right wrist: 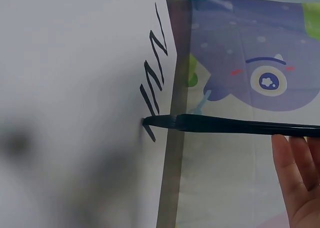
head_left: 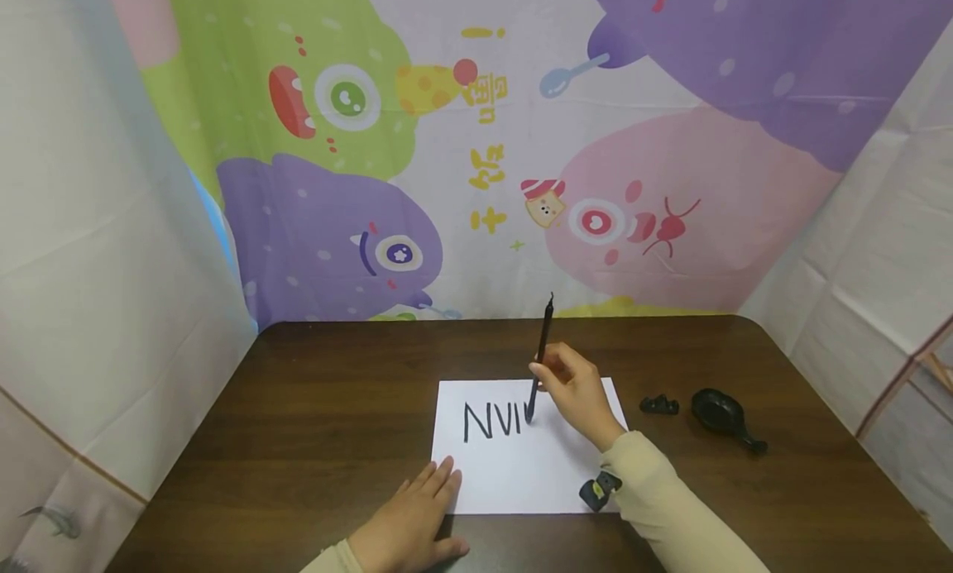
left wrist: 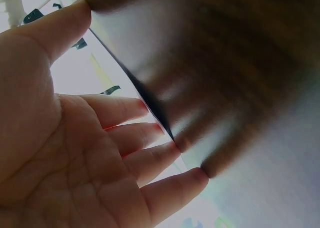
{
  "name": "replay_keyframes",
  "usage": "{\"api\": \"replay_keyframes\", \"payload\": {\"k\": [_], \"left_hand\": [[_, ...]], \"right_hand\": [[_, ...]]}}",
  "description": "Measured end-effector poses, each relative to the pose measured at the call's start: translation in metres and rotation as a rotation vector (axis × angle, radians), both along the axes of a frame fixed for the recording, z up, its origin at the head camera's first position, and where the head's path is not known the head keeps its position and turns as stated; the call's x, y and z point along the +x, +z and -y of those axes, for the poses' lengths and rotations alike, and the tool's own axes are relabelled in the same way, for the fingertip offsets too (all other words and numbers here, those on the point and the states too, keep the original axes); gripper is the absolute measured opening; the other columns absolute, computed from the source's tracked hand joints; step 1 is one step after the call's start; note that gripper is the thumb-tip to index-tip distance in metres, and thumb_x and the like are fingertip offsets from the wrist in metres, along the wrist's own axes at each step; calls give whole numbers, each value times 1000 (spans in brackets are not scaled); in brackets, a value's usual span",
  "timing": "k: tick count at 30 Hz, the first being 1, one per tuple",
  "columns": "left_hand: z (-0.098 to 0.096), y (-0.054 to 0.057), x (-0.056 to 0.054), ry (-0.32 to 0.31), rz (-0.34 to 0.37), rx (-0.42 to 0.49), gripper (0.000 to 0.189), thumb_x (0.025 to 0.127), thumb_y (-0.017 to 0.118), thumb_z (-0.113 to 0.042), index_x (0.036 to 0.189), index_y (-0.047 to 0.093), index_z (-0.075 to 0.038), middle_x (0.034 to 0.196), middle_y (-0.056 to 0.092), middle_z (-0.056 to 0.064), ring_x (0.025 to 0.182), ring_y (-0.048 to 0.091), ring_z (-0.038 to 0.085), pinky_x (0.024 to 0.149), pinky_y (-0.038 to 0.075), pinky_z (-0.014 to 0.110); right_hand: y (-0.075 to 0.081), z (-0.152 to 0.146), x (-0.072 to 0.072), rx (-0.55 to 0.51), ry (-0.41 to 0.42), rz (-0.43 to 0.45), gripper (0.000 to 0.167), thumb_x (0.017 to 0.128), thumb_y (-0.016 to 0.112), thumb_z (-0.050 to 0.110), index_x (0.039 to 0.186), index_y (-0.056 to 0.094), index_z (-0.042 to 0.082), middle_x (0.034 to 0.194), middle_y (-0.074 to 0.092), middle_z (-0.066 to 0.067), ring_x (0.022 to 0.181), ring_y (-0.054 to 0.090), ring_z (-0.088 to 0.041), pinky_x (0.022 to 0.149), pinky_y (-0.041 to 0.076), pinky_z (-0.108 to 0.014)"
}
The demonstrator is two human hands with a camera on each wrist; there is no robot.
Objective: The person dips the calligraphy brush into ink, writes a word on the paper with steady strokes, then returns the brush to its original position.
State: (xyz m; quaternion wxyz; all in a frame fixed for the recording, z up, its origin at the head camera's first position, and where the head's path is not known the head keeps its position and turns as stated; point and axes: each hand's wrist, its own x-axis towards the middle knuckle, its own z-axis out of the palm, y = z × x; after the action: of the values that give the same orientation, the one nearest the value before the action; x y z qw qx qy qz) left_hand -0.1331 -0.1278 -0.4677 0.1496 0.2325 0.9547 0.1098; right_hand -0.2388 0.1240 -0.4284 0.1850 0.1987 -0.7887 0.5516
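My right hand pinches a black writing brush near its middle, the handle leaning up and away. The dark brush tip meets the white paper at the right end of black lettering that reads like "NVI" plus a further stroke. Seen from the right wrist, the brush crosses sideways, its tip on a stroke, with fingers below the handle. Over the paper's lower left corner, my left hand rests flat, fingers straight. Its palm fills much of the left wrist view.
Right of the paper, a small black brush rest lies on the brown table. Beyond it sits a black ink dish with a short handle. A cartoon-print curtain hangs behind the table.
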Motion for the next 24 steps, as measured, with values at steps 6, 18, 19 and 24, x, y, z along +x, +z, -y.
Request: {"api": "replay_keyframes", "payload": {"k": [6, 18, 19, 24], "left_hand": [[0, 1, 0, 0, -2, 0, 87, 82, 70, -54, 147, 42, -4, 158, 34, 15, 144, 34, 40, 108, 36, 63], [1, 0, 1, -13, -39, 0, 86, 82, 70, -53, 147, 42, -4, 158, 34, 15, 144, 34, 40, 108, 36, 63], [1, 0, 1, -15, -42, 0, 86, 82, 70, -53, 147, 42, -4, 158, 34, 15, 144, 34, 40, 108, 37, 63], [1, -1, 2, -18, -53, 6, 86, 82, 71, -52, 147, 42, -4, 157, 35, 16, 143, 35, 40, 107, 37, 63]], "right_hand": [[-19, -5, -12, 5, -4, 11, 12, 89, 68, 0, 99, 63, -4, 83, 62, -17, 78, 66, -35, 64, 60, -42], [-18, -7, -7, 21, 23, 8, 11, 88, 71, 10, 97, 65, 6, 81, 64, -11, 78, 69, -30, 62, 60, -34], [-17, -7, -7, 26, 20, 16, 12, 88, 71, 9, 97, 65, 5, 82, 64, -11, 79, 69, -30, 62, 61, -35], [-11, -6, -5, 45, 17, 38, 12, 88, 69, 1, 98, 62, -2, 83, 64, -17, 79, 68, -37, 63, 61, -39]]}}
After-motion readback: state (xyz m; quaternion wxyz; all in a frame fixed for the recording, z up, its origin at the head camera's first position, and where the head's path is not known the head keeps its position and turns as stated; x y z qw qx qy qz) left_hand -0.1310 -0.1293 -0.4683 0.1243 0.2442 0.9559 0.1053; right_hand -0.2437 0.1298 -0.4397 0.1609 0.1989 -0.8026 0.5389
